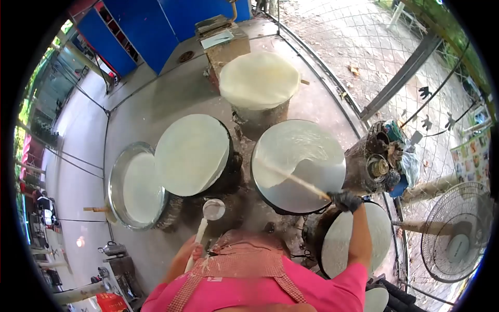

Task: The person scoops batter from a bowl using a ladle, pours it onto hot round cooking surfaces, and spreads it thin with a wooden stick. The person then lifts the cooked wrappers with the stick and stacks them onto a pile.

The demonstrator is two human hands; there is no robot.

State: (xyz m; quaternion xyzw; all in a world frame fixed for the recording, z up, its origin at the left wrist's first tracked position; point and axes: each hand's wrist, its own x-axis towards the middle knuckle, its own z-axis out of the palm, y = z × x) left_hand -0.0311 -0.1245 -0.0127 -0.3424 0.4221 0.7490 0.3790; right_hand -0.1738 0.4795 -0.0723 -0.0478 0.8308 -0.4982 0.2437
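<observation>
Wooden stick, long, thin and tan (296,181), head view, right of centre: grasped near its lower end by the fingers of the right hand (344,200), dark-gloved. Shaft slants across the griddle; contact at the tip cannot be told.

Griddle, round, flat, grey metal (291,197), right of centre: wet white layer (299,139) over its upper part; lower part bare, the edge between them curved.

Ladle, small round bowl, long white handle (201,229), lower left of centre: fingers of the left hand (192,250) closed round the handle; bowl apart from the griddle.

Basin, wide, silvery metal (117,179), left: white liquid (139,190) within.

Discs, pale and round, three: left disc (193,155), upper disc (258,79), lower-right disc (356,240).

Step in hand, as judged: spreading the white layer. Next move, as judged, calls for drawing the stick evenly over the bare part, pressing lightly, ladle kept clear.
</observation>
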